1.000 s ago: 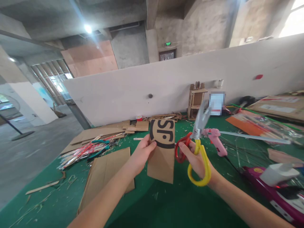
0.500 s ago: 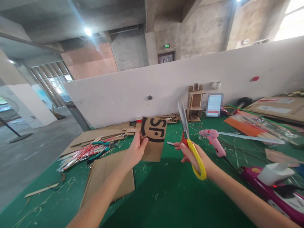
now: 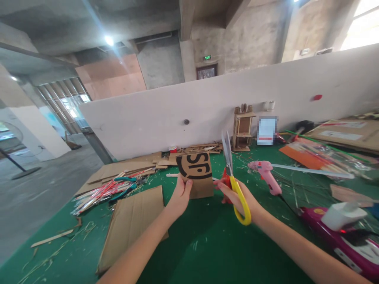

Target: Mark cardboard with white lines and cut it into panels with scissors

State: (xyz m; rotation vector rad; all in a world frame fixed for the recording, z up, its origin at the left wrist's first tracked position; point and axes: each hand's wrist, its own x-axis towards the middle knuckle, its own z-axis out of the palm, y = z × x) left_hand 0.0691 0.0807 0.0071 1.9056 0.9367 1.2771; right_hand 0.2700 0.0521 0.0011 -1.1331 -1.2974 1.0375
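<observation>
Card position: brown card, centre of frame, held above the green desk, printed face toward the camera.
Left grip: closed on the card's left edge, thumb on the printed face.
Right grip: wrapped around the scissors, fingers at the red and yellow handles; 2 blades point up, narrow V between them.
Change, card: vs 0.5 s ago, shifted right, closer to the scissors. Vs 1.0 s ago, less plain length shows below the print; probably tilted.
Change, scissors: 1.0 s ago blades spread wider and leaned right; now narrower, leaning slightly left.
Meaning: blades sit beside the card, not around it, so I'd say no cut under way. Right fingertip vs card edge: contact unclear.
Print on card: black "SF", turned, inside part of a ring. Rest plain brown.
Other writing: green sign, top centre, too small to read surely. White labels on the flat carton, right, illegible. Tablet-like screen pixelated.
Around: large cardboard sheet lower left; pink glue gun right of scissors; purple power strip lower right.
</observation>
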